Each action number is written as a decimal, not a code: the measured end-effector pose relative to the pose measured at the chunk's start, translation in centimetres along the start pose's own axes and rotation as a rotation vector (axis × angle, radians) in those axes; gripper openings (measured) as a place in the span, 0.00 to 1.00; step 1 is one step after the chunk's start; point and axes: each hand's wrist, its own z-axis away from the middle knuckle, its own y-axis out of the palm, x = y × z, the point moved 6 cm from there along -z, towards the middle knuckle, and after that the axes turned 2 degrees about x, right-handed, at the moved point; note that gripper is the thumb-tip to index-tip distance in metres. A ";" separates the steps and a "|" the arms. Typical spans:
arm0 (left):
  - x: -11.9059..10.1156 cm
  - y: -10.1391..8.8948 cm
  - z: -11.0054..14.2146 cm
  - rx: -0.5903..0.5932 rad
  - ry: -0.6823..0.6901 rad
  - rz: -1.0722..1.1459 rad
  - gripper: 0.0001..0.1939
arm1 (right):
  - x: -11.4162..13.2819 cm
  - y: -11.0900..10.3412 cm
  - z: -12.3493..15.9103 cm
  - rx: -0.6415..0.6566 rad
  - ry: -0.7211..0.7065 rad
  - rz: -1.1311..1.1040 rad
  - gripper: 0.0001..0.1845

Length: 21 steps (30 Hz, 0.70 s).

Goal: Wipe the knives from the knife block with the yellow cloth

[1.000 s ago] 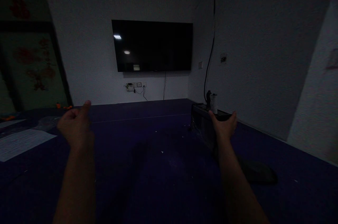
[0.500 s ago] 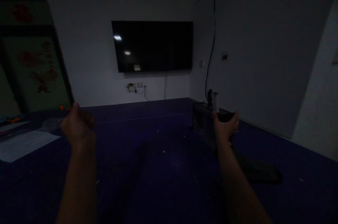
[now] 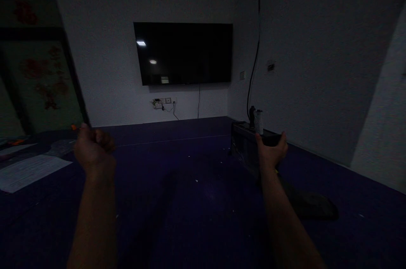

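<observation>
My left hand [image 3: 95, 148] is raised on the left with its fingers curled into a fist and the thumb on top; nothing shows in it. Just beyond its thumb is a small orange thing [image 3: 74, 127], apart from the hand as far as I can see. On the right, my right hand [image 3: 271, 150] makes a wide C, thumb and fingers apart. Behind it stands a long dark box [image 3: 244, 144], and the dark surface between thumb and fingers looks like part of it. Whether the hand touches the box I cannot tell. A pale bottle-like thing [image 3: 259, 122] stands on the box.
The room is very dim. Papers [image 3: 33, 171] lie on the blue-purple floor [image 3: 177, 226] at left. A dark elongated thing [image 3: 314, 203] lies beside my right forearm. A television [image 3: 184, 53] hangs on the far wall above sockets; a black cable [image 3: 255, 55] runs down the corner.
My left thumb has shifted slightly left and the fist has turned a little. The right hand stays nearly still. The view has tipped very slightly.
</observation>
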 end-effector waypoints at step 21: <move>5.6 4.5 2.5 0.654 0.033 -0.746 0.21 | 9.6 2.9 2.3 0.438 -0.047 -0.821 0.42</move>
